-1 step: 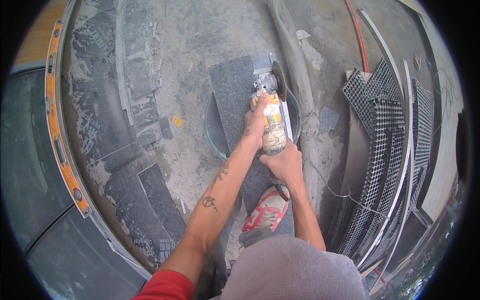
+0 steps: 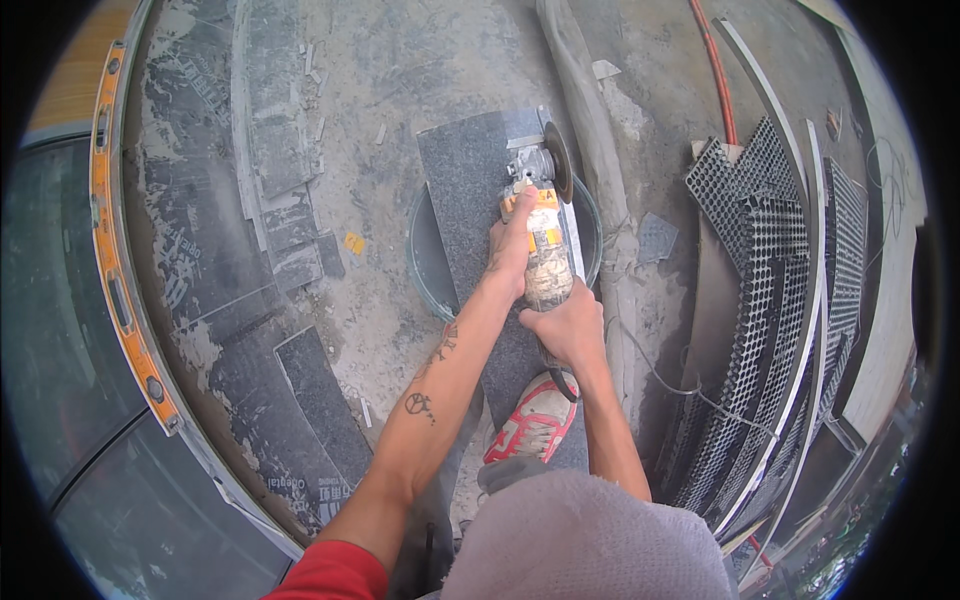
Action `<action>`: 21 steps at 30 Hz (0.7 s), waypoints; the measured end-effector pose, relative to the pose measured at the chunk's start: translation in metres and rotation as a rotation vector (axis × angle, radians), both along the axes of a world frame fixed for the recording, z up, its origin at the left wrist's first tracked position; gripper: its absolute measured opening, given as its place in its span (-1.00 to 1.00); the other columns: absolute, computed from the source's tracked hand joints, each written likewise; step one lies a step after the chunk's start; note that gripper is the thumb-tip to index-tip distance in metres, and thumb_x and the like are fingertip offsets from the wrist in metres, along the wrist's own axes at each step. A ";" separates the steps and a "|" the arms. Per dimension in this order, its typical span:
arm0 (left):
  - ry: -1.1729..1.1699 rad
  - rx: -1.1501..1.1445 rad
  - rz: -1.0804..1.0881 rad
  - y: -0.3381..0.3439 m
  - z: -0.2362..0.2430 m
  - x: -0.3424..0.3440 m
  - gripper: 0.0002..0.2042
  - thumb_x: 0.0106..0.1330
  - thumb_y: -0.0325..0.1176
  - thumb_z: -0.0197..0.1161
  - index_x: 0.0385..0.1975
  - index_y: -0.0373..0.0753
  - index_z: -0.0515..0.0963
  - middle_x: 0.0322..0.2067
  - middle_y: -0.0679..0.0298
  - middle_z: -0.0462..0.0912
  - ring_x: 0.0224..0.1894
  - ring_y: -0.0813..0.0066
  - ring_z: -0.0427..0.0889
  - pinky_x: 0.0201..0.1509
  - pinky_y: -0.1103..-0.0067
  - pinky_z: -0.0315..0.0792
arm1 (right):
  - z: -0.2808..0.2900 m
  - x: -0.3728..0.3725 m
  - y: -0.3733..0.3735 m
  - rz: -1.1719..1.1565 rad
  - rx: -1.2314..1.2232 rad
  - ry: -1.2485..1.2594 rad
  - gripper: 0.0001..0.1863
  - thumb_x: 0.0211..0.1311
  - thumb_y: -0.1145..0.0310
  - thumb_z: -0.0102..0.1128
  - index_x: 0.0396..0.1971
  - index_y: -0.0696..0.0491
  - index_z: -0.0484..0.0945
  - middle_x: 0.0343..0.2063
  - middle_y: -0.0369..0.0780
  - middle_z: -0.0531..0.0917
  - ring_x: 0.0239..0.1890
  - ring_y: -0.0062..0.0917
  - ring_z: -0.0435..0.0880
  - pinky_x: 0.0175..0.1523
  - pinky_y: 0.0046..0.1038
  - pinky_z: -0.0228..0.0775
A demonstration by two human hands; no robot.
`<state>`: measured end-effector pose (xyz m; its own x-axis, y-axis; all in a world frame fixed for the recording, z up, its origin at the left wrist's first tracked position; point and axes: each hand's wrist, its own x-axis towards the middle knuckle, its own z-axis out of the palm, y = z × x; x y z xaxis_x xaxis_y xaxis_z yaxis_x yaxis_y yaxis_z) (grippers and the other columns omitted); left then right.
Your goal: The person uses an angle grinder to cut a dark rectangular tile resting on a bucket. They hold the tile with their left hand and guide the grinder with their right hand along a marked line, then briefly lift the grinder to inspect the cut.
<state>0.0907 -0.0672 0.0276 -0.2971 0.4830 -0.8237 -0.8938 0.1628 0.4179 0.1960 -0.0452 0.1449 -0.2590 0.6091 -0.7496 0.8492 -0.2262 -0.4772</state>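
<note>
Both my hands are closed around a dusty white and yellow angle grinder [image 2: 548, 265]. My left hand [image 2: 510, 245] wraps its body just behind the metal head, thumb on top. Farther back, my right hand [image 2: 570, 325] grips the rear end, near the cord. The round cutting disc [image 2: 559, 163] stands upright along the right edge of a dark grey speckled stone slab [image 2: 465, 165]. That slab lies across a round bucket [image 2: 418, 262], whose rim shows on both sides. My shoe [image 2: 535, 420], red and pale, rests at the slab's near end.
On the left lie dark slabs [image 2: 325, 400] and an orange spirit level [image 2: 120, 270]. A cord [image 2: 670, 388] runs right toward black perforated plastic mats [image 2: 770, 290] and long metal strips [image 2: 818, 250]. A grey rolled sheet [image 2: 585, 100] lies beyond the disc.
</note>
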 end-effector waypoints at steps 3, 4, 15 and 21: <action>0.019 -0.015 -0.005 0.006 0.002 -0.002 -0.43 0.31 0.17 0.18 -0.05 -0.31 0.50 -0.34 0.15 0.62 -0.41 0.36 0.64 -0.33 0.44 0.58 | -0.002 -0.003 0.003 0.006 0.004 -0.022 -0.36 -0.29 0.27 0.42 -0.11 0.29 0.52 -0.27 0.07 0.71 -0.16 -0.13 0.72 0.01 -0.27 0.52; -0.004 -0.008 0.001 0.005 0.004 -0.003 -0.38 0.29 0.14 0.23 0.01 -0.37 0.47 -0.25 0.14 0.62 -0.31 0.38 0.65 -0.23 0.45 0.59 | -0.002 -0.003 0.004 0.011 0.007 -0.030 -0.36 -0.29 0.27 0.42 -0.11 0.29 0.52 -0.27 0.07 0.71 -0.16 -0.13 0.72 0.01 -0.27 0.52; -0.036 0.003 0.003 -0.001 0.018 0.002 -0.37 0.29 0.10 0.27 0.06 -0.40 0.45 -0.17 0.13 0.63 -0.21 0.42 0.67 -0.11 0.46 0.59 | 0.000 0.006 -0.003 -0.026 -0.009 0.020 -0.37 -0.30 0.27 0.42 -0.12 0.28 0.53 -0.28 0.07 0.71 -0.16 -0.11 0.72 0.01 -0.26 0.51; -0.014 -0.007 0.005 0.004 0.014 -0.003 -0.38 0.28 0.14 0.24 0.01 -0.38 0.47 -0.24 0.13 0.62 -0.27 0.39 0.67 -0.19 0.45 0.59 | -0.003 0.000 0.000 -0.029 0.010 0.019 -0.38 -0.30 0.27 0.42 -0.14 0.27 0.54 -0.30 0.06 0.71 -0.18 -0.15 0.73 -0.02 -0.28 0.52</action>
<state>0.0877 -0.0628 0.0413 -0.2879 0.4755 -0.8312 -0.9002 0.1618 0.4043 0.1957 -0.0451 0.1415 -0.2557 0.6239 -0.7385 0.8329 -0.2456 -0.4959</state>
